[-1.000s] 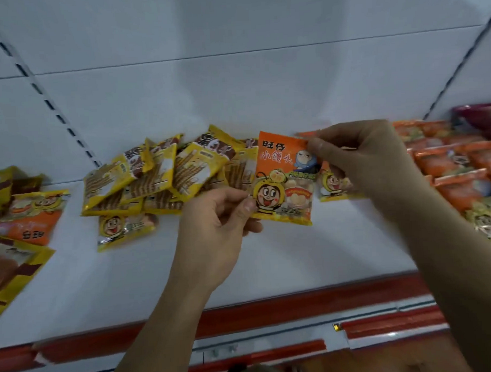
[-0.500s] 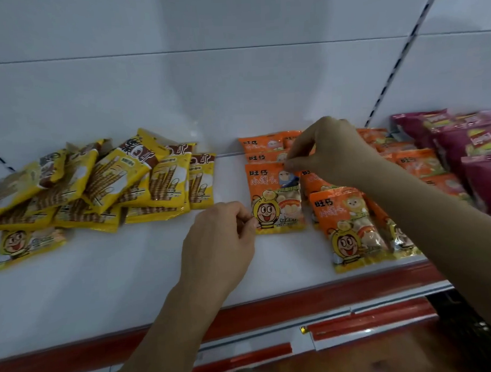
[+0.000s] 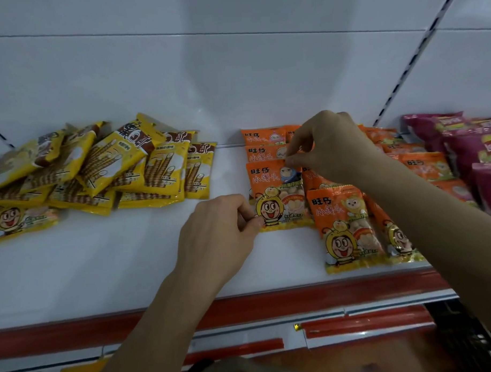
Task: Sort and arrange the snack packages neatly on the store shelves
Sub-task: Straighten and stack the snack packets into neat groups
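We take the white shelf (image 3: 116,273) as our landmark, and everything else is placed against it. On its left part lies a loose heap of yellow packets (image 3: 104,168), overlapping at odd angles, with one pale cartoon-face packet (image 3: 20,221) in front of them, toward the red front edge (image 3: 270,304). On the right part lie the orange packets (image 3: 348,224) in overlapping columns, and beyond them, at the far right, a stack of purple bags (image 3: 465,150).

The packet in hand (image 3: 278,195) lies flat on the shelf at the left end of the orange group, its long axis running from the back wall toward the front edge, printed face up. It overlaps the orange packets behind it.

Our right hand (image 3: 329,146) holds a pinching grip on the packet's top edge, the end nearer the back wall. Our left hand (image 3: 218,231) pinches the bottom left corner, the end nearer the front edge. So the packet stretches between the two grips, with the left hand nearer to us and the right hand reaching farther in.

We judge that the next move turns on this: the column beside it sits farther forward, so squaring the packet up means sliding it along its own long axis, both grips moving together, before letting go.
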Demonstrator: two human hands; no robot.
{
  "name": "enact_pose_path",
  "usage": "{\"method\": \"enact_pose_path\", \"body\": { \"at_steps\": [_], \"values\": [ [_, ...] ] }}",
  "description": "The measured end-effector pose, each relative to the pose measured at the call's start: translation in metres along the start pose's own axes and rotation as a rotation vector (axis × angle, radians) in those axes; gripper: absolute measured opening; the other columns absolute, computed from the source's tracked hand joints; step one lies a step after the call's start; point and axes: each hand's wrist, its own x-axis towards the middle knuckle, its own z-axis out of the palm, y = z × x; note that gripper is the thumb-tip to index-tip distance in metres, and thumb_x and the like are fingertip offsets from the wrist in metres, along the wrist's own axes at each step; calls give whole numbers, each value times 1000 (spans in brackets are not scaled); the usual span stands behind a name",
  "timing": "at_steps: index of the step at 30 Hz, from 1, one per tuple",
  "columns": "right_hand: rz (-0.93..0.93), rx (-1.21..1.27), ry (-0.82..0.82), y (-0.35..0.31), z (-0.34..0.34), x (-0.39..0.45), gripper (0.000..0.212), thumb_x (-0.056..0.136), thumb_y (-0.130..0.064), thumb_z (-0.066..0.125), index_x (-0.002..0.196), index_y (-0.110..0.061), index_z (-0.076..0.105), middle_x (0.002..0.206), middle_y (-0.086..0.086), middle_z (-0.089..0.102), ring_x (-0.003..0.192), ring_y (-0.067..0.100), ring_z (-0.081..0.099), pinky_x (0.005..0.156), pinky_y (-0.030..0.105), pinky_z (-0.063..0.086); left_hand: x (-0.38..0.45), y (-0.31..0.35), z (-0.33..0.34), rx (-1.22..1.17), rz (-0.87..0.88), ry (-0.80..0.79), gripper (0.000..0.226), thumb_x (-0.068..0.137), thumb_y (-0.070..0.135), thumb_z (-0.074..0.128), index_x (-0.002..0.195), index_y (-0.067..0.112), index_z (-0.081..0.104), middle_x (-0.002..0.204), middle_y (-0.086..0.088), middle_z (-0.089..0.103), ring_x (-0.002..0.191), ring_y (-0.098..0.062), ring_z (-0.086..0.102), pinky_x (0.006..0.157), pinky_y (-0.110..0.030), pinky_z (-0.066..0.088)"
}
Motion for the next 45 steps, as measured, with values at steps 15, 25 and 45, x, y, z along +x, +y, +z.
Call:
{"method": "enact_pose_path", "body": {
  "at_steps": [15, 25, 45],
  "values": [
    [-268, 84, 40, -148, 49, 16, 21, 89, -35, 70, 108, -27, 72, 97, -3, 59, 88, 12, 54, 80, 32, 46, -17, -99, -118, 145, 46, 290, 15, 89, 36, 71, 77, 30, 64, 57, 13, 55, 53, -3, 52, 47, -27, 41],
    [-479, 131, 66, -344, 126, 45, 21, 88, -26, 68, 109, -24, 71, 103, 0, 64, 102, 25, 57, 86, 35, 45, -66, -241, -249, 173, -129, 539, 14, 89, 26, 73, 77, 26, 65, 60, 13, 56, 58, -4, 54, 53, -29, 40],
    [-203, 295, 185, -464, 203, 74, 14, 91, -30, 70, 82, -23, 77, 77, -10, 71, 62, 4, 62, 55, 21, 49, -101, -320, -311, 10, -81, 430, 9, 94, 24, 67, 103, 26, 68, 81, 15, 65, 72, -1, 61, 62, -23, 50]
  ]
}}
